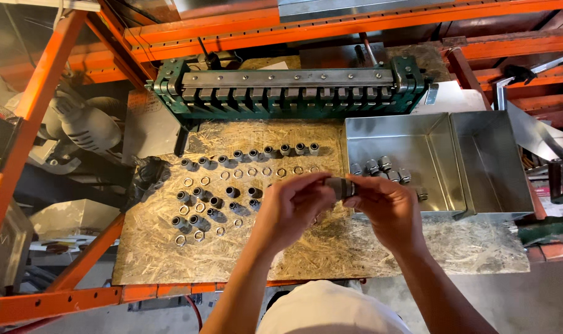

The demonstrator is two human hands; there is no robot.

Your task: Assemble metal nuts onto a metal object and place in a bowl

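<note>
My left hand (289, 207) and my right hand (386, 207) meet over the chipboard bench (380, 244), both gripping one small grey metal fitting (341, 187) between the fingertips. To the left lie rows of similar grey fittings (250, 154) and a row of thin metal rings (244, 173), with more fittings (198, 196) and rings lower left. Several joined fittings (380, 167) sit inside a shallow metal tray (417, 139) just beyond my right hand.
A second metal tray (492, 161) stands right of the first. A green bending machine (287, 86) spans the back of the bench. Orange rack beams (40, 93) frame the left and top. A grey power tool (83, 124) lies at the left.
</note>
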